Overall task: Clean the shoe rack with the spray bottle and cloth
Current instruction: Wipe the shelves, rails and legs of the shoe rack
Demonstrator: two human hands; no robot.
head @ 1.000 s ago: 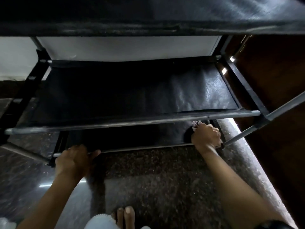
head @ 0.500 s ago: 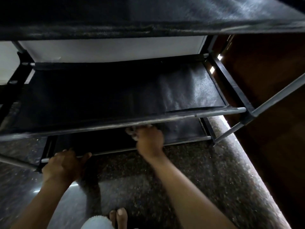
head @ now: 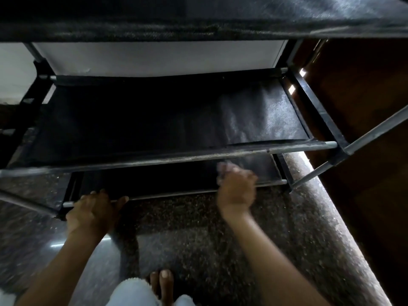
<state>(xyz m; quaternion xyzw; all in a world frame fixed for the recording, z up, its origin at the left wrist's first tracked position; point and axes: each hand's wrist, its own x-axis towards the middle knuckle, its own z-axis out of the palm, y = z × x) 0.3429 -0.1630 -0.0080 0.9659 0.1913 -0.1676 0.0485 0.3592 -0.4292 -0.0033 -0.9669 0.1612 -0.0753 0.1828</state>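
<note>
At the lower left of the frame the person's left hand (head: 93, 214) rests on the front rail of the lowest shelf of the black fabric-and-metal-tube shoe rack (head: 167, 127), near the rack's left corner; its grip is curled over the thin grey bar, thumb spread toward the right. The rack fills the whole upper half of the frame, one dark woven tier across the top edge, a second across the middle, and the lowest tier just above the dark speckled stone floor (head: 198, 228). A pale wall panel (head: 154, 58) shows behind the rack, upper centre.

At the bottom centre, bare toes (head: 162, 283) stand on the floor beside a light blue trouser hem (head: 132, 292).

Right of centre, the right hand (head: 236, 188) reaches under the middle rail onto the lowest shelf. It is blurred, but its grip is bunched around a small pale crumpled cloth (head: 224, 167) that pokes out above the knuckles, lying on the black fabric toward the shelf's right end.

A brown wooden surface (head: 364, 107) fills the far right of the frame.
</note>
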